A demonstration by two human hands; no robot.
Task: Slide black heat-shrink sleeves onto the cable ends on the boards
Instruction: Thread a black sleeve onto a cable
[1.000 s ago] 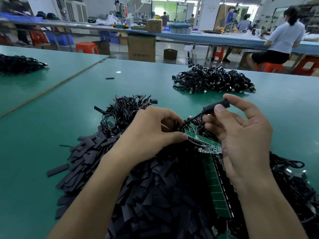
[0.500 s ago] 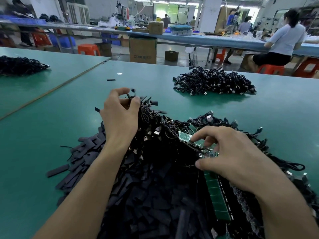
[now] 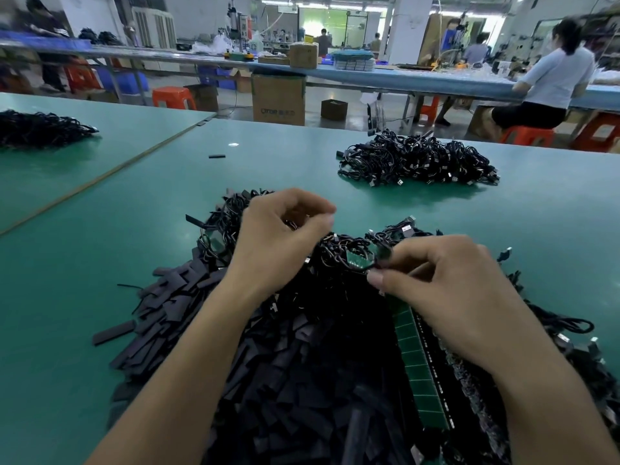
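Hundreds of sleeves (image 3: 302, 380) lie loose, much left to do; left hand (image 3: 278, 239) grip curled, contents unclear; right hand (image 3: 449, 297) pinches cable (image 3: 380, 253) at board (image 3: 358, 260).

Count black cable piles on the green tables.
3: near pile beside the heat-shrink sleeves, far pile right of centre, left pile on the adjoining table. More may be out of view.

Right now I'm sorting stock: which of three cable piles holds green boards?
The nearest pile, under the left hand and right hand; the far-left pile and far-right pile show only cables.
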